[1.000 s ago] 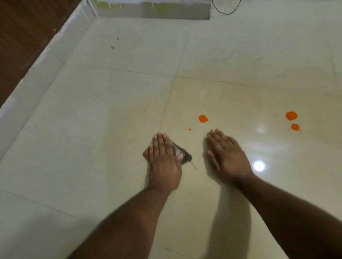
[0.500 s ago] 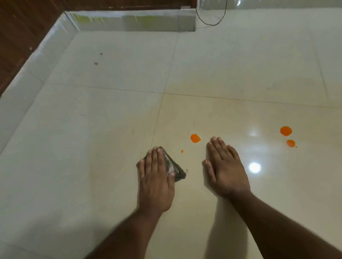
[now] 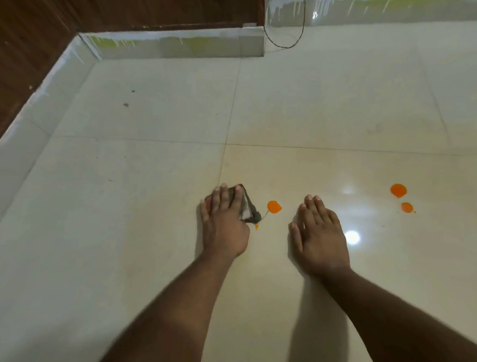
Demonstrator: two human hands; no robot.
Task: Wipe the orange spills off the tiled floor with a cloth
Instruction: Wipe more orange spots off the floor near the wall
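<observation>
Left hand (image 3: 225, 225) flat on grey cloth (image 3: 249, 209) just left of orange spill (image 3: 273, 207) (thin smear between), right hand (image 3: 320, 238) splayed empty on tiled floor (image 3: 150, 184).

Floor tiles (image 3: 149, 171): glossy cream, thin grey grout lines. Spills (image 3: 273, 207): bright orange blobs. Cloth (image 3: 249, 207): dark grey, paler patch. Skirting (image 3: 171, 45): white, yellow-green streaks. Wall (image 3: 20, 39): dark brown woodgrain. Cable (image 3: 286, 46): black.

Dim, warm overhead light glares off the glossy tiled floor (image 3: 352, 237); arm shadows soft, edges bowed
</observation>
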